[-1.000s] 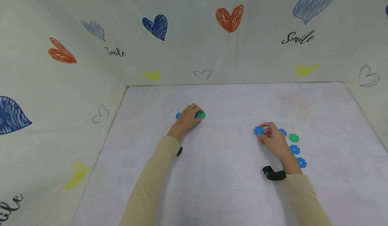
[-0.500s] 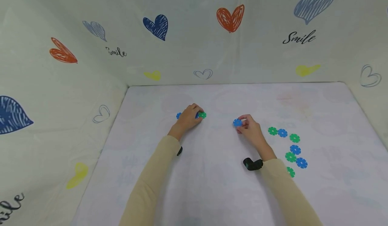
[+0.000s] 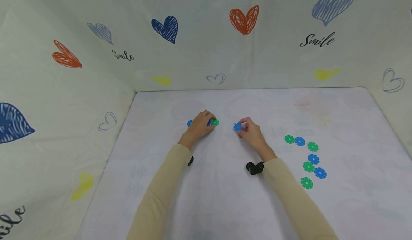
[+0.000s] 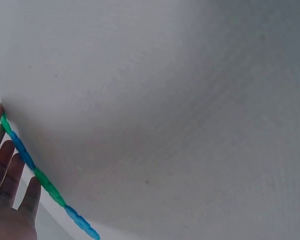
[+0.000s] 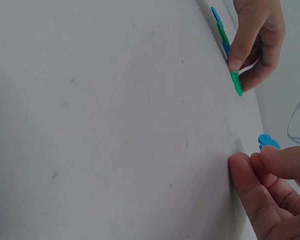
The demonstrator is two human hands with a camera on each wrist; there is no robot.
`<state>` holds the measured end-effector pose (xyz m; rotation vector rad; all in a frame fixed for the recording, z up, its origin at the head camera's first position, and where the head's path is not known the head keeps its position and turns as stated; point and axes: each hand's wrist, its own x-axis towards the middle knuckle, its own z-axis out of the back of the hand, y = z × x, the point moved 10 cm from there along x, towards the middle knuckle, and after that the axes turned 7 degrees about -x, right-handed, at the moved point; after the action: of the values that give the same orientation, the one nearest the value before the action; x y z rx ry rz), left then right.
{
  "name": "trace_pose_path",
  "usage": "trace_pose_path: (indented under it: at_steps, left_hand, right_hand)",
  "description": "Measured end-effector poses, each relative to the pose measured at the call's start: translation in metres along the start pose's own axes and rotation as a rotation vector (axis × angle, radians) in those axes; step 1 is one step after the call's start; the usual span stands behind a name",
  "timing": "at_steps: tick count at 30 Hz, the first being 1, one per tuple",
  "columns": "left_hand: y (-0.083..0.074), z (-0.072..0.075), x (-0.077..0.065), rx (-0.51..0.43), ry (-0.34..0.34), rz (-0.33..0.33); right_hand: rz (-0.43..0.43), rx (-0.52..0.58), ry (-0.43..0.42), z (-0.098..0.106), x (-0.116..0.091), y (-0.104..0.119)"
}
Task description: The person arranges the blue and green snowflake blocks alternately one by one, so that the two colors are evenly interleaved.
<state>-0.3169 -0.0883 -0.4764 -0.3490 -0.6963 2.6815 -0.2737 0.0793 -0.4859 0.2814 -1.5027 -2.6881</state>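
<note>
Between the thumb and fingers of my right hand (image 3: 253,135) a blue notched plastic disc (image 3: 237,127) is pinched, just above the table. Left of it, my left hand (image 3: 199,125) grips a row of similar discs by the green notched disc (image 3: 215,122) at its right end. In the left wrist view the row runs on with a blue disc (image 4: 22,150), a green disc (image 4: 49,187) and another blue disc (image 4: 81,222), joined in line. From the head, my left hand covers the middle of this row. A gap separates the two hands.
Several loose green and blue discs (image 3: 308,166) lie flat on the right of the white table (image 3: 225,197), beside my right forearm. A curtain (image 3: 199,54) printed with hearts hangs behind the table's back edge and along the left. Black wrist cameras (image 3: 254,168) sit below the hands.
My right hand has moved left with the blue notched disc, away from the loose discs and closer to my left hand. The left hand and its row have stayed put.
</note>
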Motion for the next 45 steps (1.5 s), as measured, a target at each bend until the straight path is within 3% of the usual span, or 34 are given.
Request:
trace_pose_path:
  at_steps: [22,45]
  left_hand:
    - [-0.002,0.0,0.003,0.015,-0.017,-0.02]
    - [0.004,-0.002,0.003,0.022,-0.015,-0.006]
  right_hand:
    - [-0.008,-0.134,0.032,-0.033,0.033,0.029]
    - [-0.035,-0.236,0.086,-0.045,0.047,0.026]
